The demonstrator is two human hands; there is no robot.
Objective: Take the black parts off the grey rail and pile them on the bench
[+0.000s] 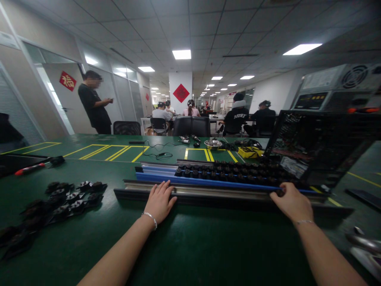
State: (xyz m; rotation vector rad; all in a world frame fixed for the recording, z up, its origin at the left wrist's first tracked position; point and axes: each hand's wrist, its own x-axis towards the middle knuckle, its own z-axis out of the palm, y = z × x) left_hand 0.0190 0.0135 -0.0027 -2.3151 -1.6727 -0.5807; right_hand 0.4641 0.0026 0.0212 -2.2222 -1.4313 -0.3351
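A long black rail with a pale metal channel (208, 194) lies crosswise on the green table in front of me. My left hand (160, 201) rests flat on its left part, fingers stretched out over the channel. Toward the rail's right part, my right hand (293, 201) has thumb and fingers pinched together at the channel; a dark bit shows at the fingertips, too hidden to name. Just behind lie blue rails (214, 182), filled with rows of small black knob-like parts (214, 173). More loose black parts (64, 200) are spread at the left.
An open computer case (309, 147) stands at the right with a power supply (336, 87) on top. Farther back are a metal bowl (213, 144), a yellow tray (250, 152) and cables. A red-handled tool (29, 169) lies left. People sit beyond; one person (94, 101) stands.
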